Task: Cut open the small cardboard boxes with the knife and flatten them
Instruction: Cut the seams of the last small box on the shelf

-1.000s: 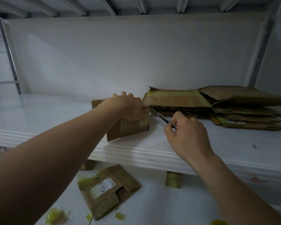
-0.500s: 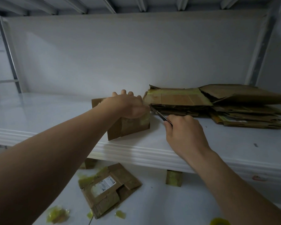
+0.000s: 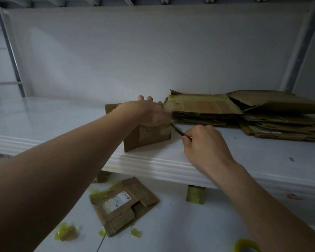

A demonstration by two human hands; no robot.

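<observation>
My right hand (image 3: 205, 148) is now a little closer to the box (image 3: 147, 135), and a shorter piece of the knife (image 3: 179, 131) shows between them than before.

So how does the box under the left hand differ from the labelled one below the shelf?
The held box stands upright on the shelf, gripped by the left hand; the labelled box lies flat below, flaps spread. The held box shows no label; the labelled box bears a white sticker. Both are brown, yellow-taped cardboard.

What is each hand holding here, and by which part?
The left hand grips the small cardboard box over its top edge; the right hand pinches the knife by its near end.
</observation>
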